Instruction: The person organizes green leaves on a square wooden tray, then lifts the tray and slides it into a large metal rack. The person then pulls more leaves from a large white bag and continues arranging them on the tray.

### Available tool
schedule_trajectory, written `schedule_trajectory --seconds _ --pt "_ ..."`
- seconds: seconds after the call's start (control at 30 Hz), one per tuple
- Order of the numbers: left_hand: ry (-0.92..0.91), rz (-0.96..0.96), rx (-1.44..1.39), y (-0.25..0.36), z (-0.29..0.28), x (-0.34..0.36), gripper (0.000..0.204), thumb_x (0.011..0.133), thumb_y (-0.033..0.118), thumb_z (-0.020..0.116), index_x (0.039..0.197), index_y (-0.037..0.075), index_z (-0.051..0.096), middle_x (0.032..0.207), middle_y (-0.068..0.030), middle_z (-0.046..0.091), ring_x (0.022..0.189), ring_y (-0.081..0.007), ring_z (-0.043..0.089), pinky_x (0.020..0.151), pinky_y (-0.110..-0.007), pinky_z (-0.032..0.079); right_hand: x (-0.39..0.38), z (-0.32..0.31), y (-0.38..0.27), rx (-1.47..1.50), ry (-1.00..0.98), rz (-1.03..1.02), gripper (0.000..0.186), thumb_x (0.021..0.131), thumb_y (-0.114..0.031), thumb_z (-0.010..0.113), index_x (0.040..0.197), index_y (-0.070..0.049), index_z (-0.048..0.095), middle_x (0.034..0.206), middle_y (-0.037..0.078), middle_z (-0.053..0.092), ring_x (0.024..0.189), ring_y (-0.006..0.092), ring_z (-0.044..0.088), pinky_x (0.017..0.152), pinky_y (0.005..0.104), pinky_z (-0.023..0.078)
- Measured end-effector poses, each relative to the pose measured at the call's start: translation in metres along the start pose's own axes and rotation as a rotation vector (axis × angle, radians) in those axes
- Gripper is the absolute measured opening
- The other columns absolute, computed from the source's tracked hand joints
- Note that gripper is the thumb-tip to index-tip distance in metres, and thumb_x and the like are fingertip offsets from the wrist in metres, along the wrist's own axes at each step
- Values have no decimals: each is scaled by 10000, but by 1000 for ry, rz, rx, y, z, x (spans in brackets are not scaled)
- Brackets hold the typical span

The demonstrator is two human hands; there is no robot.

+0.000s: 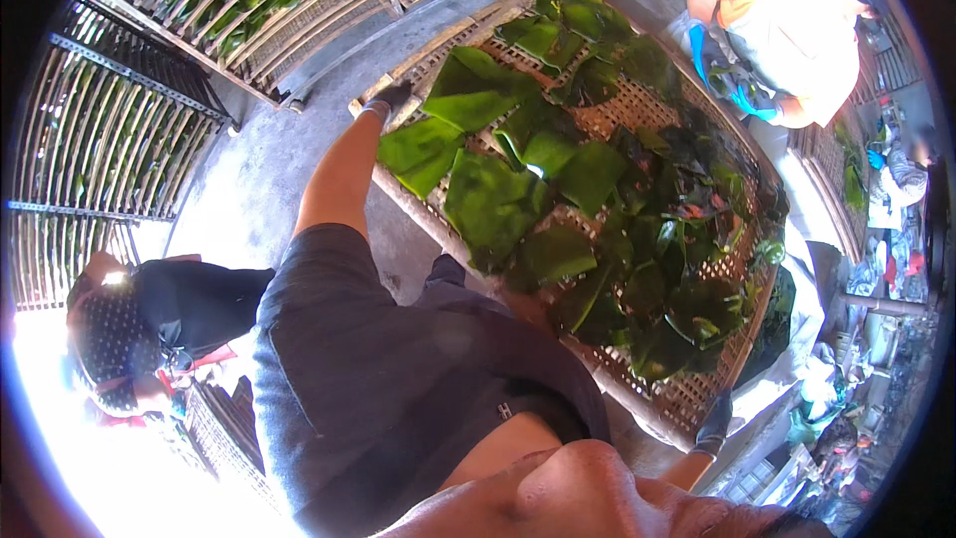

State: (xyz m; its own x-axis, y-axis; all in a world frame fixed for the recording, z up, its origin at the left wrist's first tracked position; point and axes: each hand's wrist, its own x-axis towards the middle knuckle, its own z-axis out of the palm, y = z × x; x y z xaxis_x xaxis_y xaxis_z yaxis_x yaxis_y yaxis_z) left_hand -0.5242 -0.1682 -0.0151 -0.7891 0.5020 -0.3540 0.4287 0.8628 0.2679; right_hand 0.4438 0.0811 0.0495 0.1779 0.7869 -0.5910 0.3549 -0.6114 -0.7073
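A large rectangular woven bamboo tray [619,105] stretches out in front of me. Flat, glossy green leaf pieces [495,201] cover much of it, spread singly at the left and piled darker and closer together toward the right. In a dark glove, my left hand [391,100] is closed on the tray's far left corner. My right hand [714,425], gloved as well, holds the near right corner by its rim. The fingers of both hands show only in part. What supports the tray from below is hidden.
Slatted racks of leaf-laden trays [269,0] stand at the far left, with another rack [110,130] beside them. A person in blue gloves [777,40] is across the tray; another person [119,329] bends at the left. Clutter [846,418] lies at the right.
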Motion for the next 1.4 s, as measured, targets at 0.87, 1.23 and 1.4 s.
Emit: schedule_trajectory --seconds 0.87,1.23,1.4 --pt "-127 -66 -482 38 -81 71 684 945 635 406 1074 20 677 1027 -178 674 867 -286 600 821 -439 456 -57 52 76 175 336 -165 426 980 -446 555 1155 -76 671 849 -15 628 691 117 556 588 279 452" --pt "-9 74 -667 49 -123 51 587 995 573 426 1134 71 695 987 -18 670 803 -145 573 661 -309 450 -69 61 92 266 341 -111 419 971 -439 562 1150 -73 658 800 -6 631 620 123 551 536 285 446" --pt "-97 -21 -666 54 -103 119 536 969 584 437 1031 91 638 768 -65 600 599 -225 535 502 -371 399 -96 62 100 311 444 -55 431 972 -444 560 1135 -56 653 781 9 636 605 130 566 525 294 461"
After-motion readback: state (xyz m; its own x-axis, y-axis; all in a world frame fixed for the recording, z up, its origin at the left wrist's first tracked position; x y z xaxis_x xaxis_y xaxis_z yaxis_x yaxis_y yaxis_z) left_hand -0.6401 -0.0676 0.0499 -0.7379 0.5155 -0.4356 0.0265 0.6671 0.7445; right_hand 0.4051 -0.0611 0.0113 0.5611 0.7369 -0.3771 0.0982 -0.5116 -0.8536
